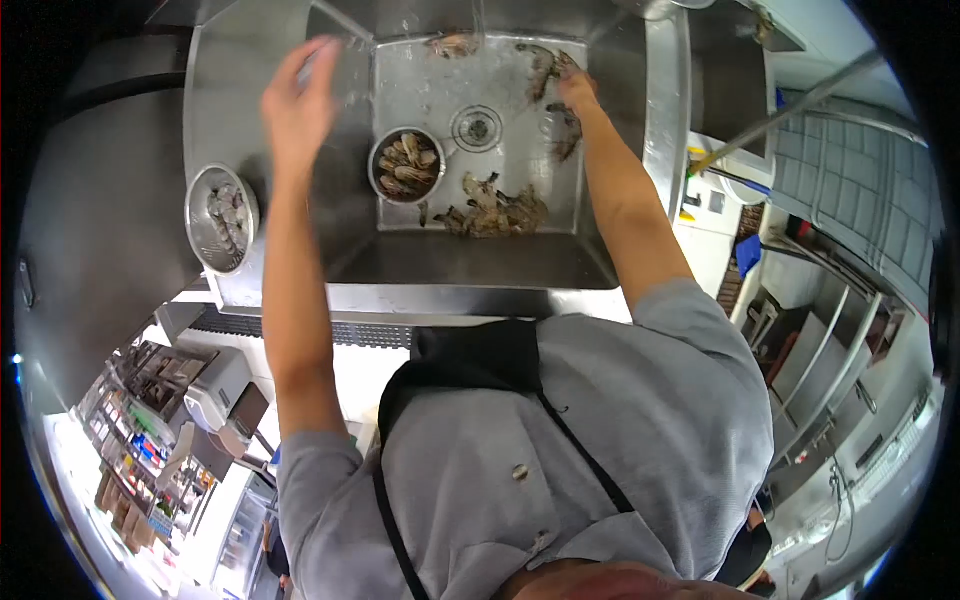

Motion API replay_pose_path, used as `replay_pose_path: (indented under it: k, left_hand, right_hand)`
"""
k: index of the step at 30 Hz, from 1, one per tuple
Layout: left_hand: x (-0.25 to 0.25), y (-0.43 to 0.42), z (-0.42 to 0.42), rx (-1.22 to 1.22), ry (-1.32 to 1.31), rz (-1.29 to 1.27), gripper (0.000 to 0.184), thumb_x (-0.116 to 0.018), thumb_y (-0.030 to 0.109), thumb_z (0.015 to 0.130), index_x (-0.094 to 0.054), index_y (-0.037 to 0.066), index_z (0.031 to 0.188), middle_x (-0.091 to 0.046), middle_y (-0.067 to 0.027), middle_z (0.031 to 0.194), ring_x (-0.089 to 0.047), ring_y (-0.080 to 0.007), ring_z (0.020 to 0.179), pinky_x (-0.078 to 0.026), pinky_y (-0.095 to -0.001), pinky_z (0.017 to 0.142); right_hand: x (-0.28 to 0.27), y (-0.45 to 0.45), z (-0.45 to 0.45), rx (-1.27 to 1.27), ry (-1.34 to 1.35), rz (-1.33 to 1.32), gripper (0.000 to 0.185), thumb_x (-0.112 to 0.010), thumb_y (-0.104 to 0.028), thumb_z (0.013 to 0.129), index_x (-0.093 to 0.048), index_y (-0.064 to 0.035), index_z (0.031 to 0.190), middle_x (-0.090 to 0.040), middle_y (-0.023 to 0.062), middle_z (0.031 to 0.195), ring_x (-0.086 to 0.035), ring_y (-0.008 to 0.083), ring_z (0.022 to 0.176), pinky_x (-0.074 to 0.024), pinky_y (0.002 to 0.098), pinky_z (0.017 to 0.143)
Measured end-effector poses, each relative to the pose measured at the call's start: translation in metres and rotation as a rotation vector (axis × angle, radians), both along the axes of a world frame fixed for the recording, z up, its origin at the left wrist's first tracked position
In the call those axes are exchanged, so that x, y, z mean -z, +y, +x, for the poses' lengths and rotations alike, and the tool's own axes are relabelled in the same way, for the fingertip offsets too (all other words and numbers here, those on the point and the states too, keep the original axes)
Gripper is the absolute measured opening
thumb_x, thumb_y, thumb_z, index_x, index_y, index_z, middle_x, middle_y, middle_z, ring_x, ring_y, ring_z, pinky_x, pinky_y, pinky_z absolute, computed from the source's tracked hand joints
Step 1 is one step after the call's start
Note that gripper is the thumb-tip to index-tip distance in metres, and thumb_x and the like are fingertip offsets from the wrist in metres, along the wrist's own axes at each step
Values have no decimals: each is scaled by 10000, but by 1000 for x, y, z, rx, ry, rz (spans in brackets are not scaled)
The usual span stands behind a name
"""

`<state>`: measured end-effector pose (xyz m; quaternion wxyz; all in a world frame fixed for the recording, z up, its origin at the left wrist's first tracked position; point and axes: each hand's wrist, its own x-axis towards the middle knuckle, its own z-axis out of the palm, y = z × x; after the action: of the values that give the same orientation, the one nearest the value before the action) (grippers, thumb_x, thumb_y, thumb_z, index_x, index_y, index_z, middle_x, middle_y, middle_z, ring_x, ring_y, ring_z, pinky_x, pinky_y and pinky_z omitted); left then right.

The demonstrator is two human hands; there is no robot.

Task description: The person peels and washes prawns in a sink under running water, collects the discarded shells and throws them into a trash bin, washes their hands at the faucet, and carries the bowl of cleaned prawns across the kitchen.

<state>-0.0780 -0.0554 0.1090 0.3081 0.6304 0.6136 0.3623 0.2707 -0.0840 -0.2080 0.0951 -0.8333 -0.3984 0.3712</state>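
My left hand is raised over the left side of the steel sink. Its fingers are blurred and pinched around something small and greyish that I cannot make out. Down in the sink's right far corner, my right hand closes its fingers on a raw shrimp. Other shrimp lie beside that hand. A heap of brownish shrimp or shells rests near the front wall. A round metal bowl left of the drain holds shrimp heads or shells.
On the ledge left of the sink stands a metal colander with peeled shrimp. Water runs in at the sink's far side, by more shrimp pieces. The drain sits mid-basin. A pole slants at the right.
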Motion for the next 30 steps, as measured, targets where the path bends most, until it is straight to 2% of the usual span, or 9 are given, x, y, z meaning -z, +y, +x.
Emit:
replay_pose_path:
  k: [1, 3, 7, 11, 16, 18, 23, 26, 30]
  left_hand:
    - [-3, -6, -35, -69, -58, -45, 248, -650, 234, 890, -667, 58, 1063, -583, 13, 701, -443, -42, 493, -347, -206, 433]
    - [-16, -22, -94, -206, 242, 77, 264, -639, 235, 897, -652, 40, 1074, -550, -4, 626, -441, -40, 485, -331, -204, 427]
    - [-16, -49, -194, -349, 254, -30, 291, -628, 256, 914, -648, -16, 1015, -575, 1, 676, -508, -57, 585, -401, -208, 535]
    - [8, -67, -245, -268, 465, 46, 284, -624, 277, 911, -694, 13, 987, -672, -72, 819, -624, -176, 771, -477, -291, 691]
    - [-12, -53, -179, -388, 794, 193, 181, -644, 226, 870, -710, 76, 948, -663, -120, 917, -609, -303, 814, -473, -359, 725]
    - [-9, -42, -159, -121, 895, 482, 173, -652, 214, 854, -700, 60, 915, -664, -128, 916, -599, -303, 828, -463, -381, 747]
    - [26, -31, -70, 194, 484, 293, 223, -628, 228, 856, -680, 55, 986, -660, -170, 951, -603, -358, 927, -473, -424, 832]
    - [63, -17, -22, 387, 307, 233, 236, -612, 186, 871, -647, 39, 1052, -653, -155, 965, -607, -342, 949, -481, -400, 847]
    - [108, -1, 28, 423, 156, 141, 268, -603, 202, 873, -631, 36, 1082, -606, -179, 1104, -538, -352, 1085, -436, -408, 923]
  right_hand:
    - [-10, 8, -5, -33, -53, -100, 426, -523, -224, 900, -538, -17, 1271, -553, 185, 1280, -576, 326, 1114, -484, 397, 903]
    - [18, 29, -15, -11, -126, -112, 436, -528, -256, 906, -538, -29, 1278, -530, 179, 1309, -544, 324, 1161, -450, 429, 946]
    - [31, 51, -37, 90, -167, -230, 518, -523, -331, 927, -466, -22, 1340, -428, 203, 1392, -445, 347, 1260, -397, 464, 1023]
    - [58, 63, -47, 208, -66, -222, 534, -538, -321, 925, -446, -5, 1345, -478, 215, 1347, -510, 357, 1205, -457, 447, 974]
    - [27, 63, -51, -117, 42, -319, 593, -623, -405, 851, -502, 3, 1264, -629, 222, 1111, -632, 305, 1011, -499, 405, 869]
    - [21, 61, -61, -105, 97, -239, 568, -610, -378, 857, -499, 10, 1257, -628, 212, 1109, -641, 288, 964, -506, 397, 809]
    - [-16, 73, -85, -516, 160, 5, 470, -566, -289, 859, -463, 10, 1206, -632, 216, 1032, -630, 350, 885, -481, 419, 742]
    - [-87, 62, -96, -981, 10, 299, 404, -575, -218, 831, -455, -32, 1168, -628, 242, 950, -611, 414, 865, -460, 471, 754]
    - [-190, 36, -108, -1165, -69, 261, 431, -623, -216, 779, -442, -75, 1143, -627, 246, 924, -597, 424, 909, -454, 501, 796]
